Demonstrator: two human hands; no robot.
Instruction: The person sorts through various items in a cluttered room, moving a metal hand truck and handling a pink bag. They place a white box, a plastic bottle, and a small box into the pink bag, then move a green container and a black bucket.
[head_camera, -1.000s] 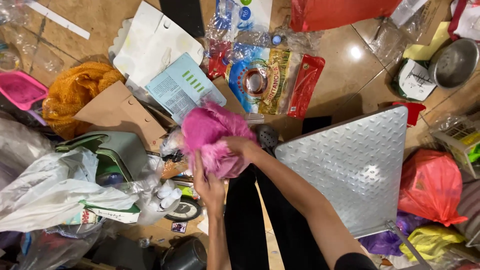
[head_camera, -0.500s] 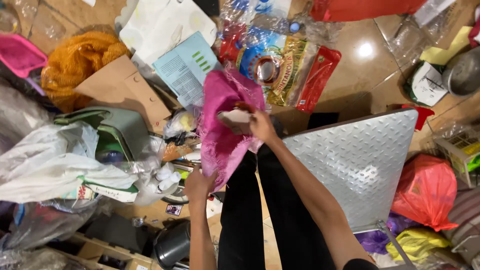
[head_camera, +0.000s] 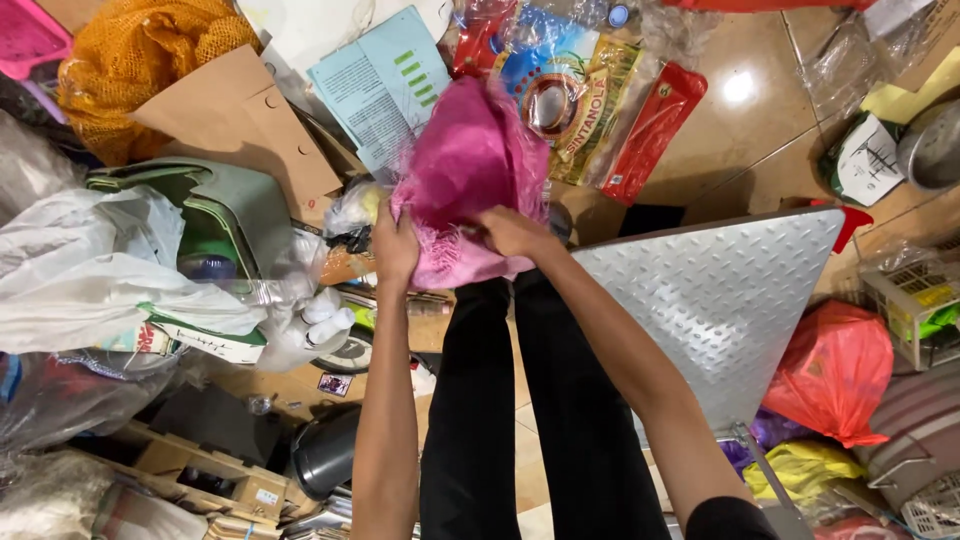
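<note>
left hand (head_camera: 395, 245): closed on the left edge of the pink plastic bag (head_camera: 470, 170), fingers curled into the film
right hand (head_camera: 512, 232): closed on the bag's near right part, pinching crumpled plastic
pink plastic bag: held up between both hands, above the person's black trousers (head_camera: 520, 400), bunched and crinkled, middle of the scene
far of bag: light blue printed booklet (head_camera: 385, 85) just to its far left; colourful snack packets (head_camera: 590, 100) and a red packet (head_camera: 650, 130) to its far right on the floor
left: brown cardboard sheet (head_camera: 235, 115), orange mesh sack (head_camera: 125, 60), green plastic stool (head_camera: 215, 205), white plastic bags (head_camera: 90, 270)
right: embossed metal plate (head_camera: 720, 300), tilted, just beside the right forearm; red plastic bag (head_camera: 835, 370) near right of it
floor (head_camera: 760, 100): tan tiles, glossy
</note>
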